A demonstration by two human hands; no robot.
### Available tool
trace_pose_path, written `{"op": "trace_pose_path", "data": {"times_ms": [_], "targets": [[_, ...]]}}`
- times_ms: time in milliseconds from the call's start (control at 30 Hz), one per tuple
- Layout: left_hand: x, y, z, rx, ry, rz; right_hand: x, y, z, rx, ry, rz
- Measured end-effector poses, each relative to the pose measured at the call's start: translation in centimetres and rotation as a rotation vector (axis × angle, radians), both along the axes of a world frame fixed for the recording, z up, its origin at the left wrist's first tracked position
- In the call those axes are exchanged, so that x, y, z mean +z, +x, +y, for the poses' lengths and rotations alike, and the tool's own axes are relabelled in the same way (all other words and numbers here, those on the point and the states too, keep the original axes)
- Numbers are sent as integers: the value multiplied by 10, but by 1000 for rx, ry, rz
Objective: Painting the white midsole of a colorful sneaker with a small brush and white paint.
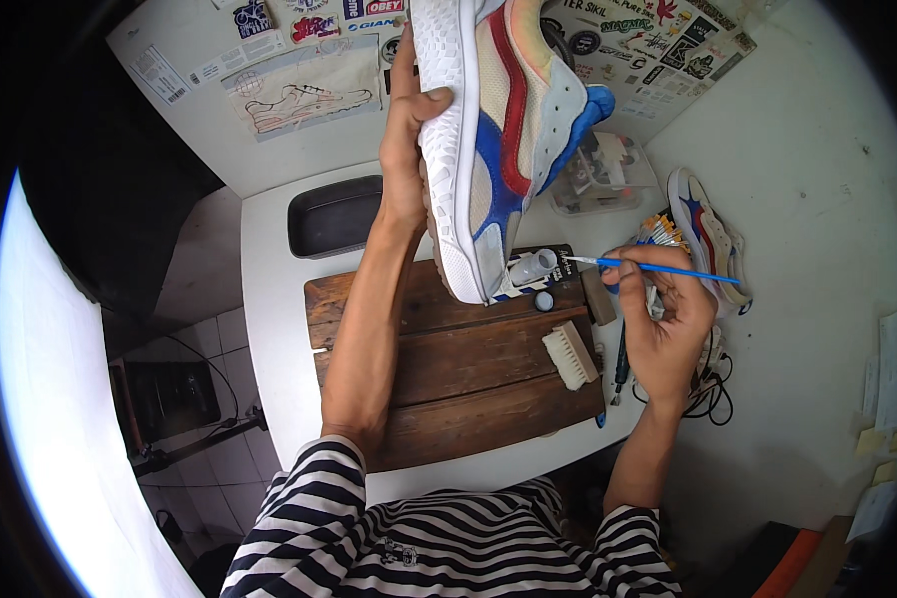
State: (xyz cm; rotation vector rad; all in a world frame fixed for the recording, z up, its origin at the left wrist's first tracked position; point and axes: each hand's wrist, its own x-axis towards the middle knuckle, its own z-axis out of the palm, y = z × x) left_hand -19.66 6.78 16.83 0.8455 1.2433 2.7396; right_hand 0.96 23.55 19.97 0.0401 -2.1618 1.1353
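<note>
Clamped in the left hand (pixel 409 140), a white, red and blue sneaker (pixel 498 130) is raised above the wooden board (pixel 448 369); a blue paintbrush (pixel 658 267) is pinched in the right hand (pixel 668 319), its tip near the shoe's toe.

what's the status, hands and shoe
Left hand shut on shoe, held up sole-out. Right hand shut on brush, tip short of shoe. Nothing between.
</note>
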Motion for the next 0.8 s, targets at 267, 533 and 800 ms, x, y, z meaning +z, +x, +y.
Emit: {"op": "trace_pose_path", "data": {"times_ms": [267,533,800], "targets": [[-2,-3,-4,42,-36,16,-15,-35,-4,-9,223,-305],[0,-1,1,51,-61,38,-32,-43,-1,-4,240,-316],[3,2,1,0,-34,5,-22,-30,0,-106,254,-240]]}}
